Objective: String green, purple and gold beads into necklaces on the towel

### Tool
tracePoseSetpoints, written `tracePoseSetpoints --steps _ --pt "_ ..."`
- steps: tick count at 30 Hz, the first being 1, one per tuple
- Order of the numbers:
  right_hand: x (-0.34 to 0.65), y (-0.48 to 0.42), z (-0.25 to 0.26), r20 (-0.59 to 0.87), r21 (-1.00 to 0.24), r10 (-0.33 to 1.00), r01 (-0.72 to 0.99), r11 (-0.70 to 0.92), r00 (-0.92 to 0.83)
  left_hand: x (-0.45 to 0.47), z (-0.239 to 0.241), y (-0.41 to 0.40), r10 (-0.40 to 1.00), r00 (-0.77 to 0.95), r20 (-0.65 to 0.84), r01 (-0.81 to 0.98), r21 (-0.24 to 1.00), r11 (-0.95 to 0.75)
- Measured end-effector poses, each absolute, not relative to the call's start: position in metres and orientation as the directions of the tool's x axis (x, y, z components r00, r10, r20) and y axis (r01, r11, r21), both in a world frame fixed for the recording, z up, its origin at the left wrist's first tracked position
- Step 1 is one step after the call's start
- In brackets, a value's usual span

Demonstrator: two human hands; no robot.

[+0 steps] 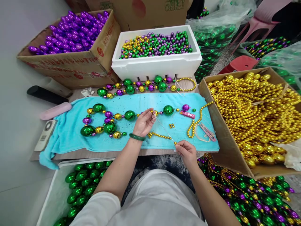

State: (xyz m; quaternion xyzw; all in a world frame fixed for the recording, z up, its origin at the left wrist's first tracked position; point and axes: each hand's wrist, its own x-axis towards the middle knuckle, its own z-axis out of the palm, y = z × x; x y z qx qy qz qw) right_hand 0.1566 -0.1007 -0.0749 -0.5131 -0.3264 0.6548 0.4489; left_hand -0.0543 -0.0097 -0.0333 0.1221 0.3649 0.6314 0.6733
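A thin white string (164, 128) runs taut and slanting between my two hands. My left hand (143, 121), with a green bangle at its wrist, pinches the string's upper end, over the row of strung beads. My right hand (187, 153) is closed on the lower end near the towel's front edge, a small gold bead (175, 143) at its fingertips. A short gold bead chain (161, 135) lies between the hands; whether it joins that bead I cannot tell. On the blue towel (70, 141), large green, purple and gold beads form a looped strand (110, 127).
A pink-handled snipper (208, 133), a pink packet (187, 114) and loose beads lie at the right. Behind stand a carton of purple beads (68, 58) and a white foam box (155, 64). A carton of gold bead chains (222, 153) borders the right side.
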Motion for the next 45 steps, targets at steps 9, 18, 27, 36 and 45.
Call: tracePoseSetpoints --steps 9,18,27,36,45 --pt "0.155 -0.101 -0.075 -0.365 -0.900 0.929 -0.230 -0.369 -0.063 -0.050 -0.029 -0.015 0.949 -0.017 -0.315 -0.677 0.702 0.221" --pt "0.156 -0.100 -0.077 -0.356 -0.893 0.934 -0.303 -0.334 0.018 -0.021 -0.049 -0.017 0.993 -0.052 -0.102 0.154 0.982 0.109" --pt "0.161 -0.098 -0.076 -0.357 -0.901 0.933 -0.280 -0.330 0.051 0.004 -0.066 -0.025 0.988 0.155 0.014 0.637 0.763 -0.110" --pt "0.164 -0.094 -0.075 -0.350 -0.909 0.936 -0.248 -0.334 0.023 -0.018 -0.051 -0.010 0.928 -0.100 -0.360 -0.318 0.895 0.313" --pt "0.155 -0.095 -0.076 -0.359 -0.904 0.933 -0.238 -0.356 -0.034 -0.048 -0.028 -0.001 0.892 -0.025 -0.451 -0.703 0.643 0.305"
